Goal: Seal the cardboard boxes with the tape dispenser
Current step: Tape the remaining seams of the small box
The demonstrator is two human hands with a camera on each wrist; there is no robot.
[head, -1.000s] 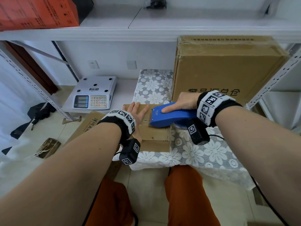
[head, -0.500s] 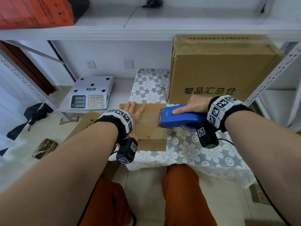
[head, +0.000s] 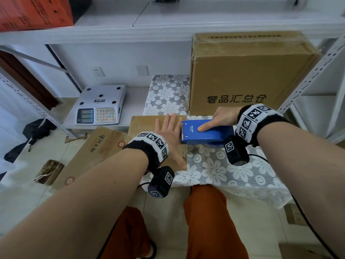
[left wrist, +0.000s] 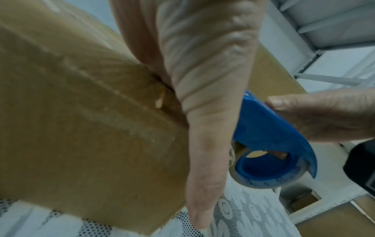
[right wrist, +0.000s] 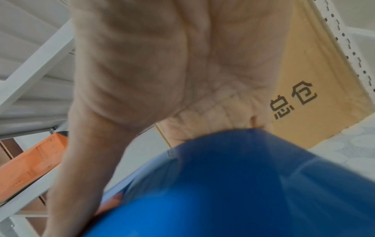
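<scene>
The right hand is wrapped around the blue tape dispenser, index finger laid straight along its top and the other fingers curled over the far side. From the left wrist view the thumb presses the dispenser's curved back, with the tape roll seated underneath. The dispenser's toothed front edge sits at the right end of the small cardboard box, overhanging the box's right edge, so most of its body is above the floral lace cloth rather than the cardboard.

The left hand lies flat, palm down, fingers straight and spread on the box top, just beside the dispenser's nose; the thumb runs down along the box's near right corner. It holds nothing, only presses.

The small box rests on the left edge of the cloth-covered surface. Behind the dispenser stands a large cardboard box with black printed characters. To the left, on a lower shelf, sits a white weighing scale; flattened cardboard leans below it.
</scene>
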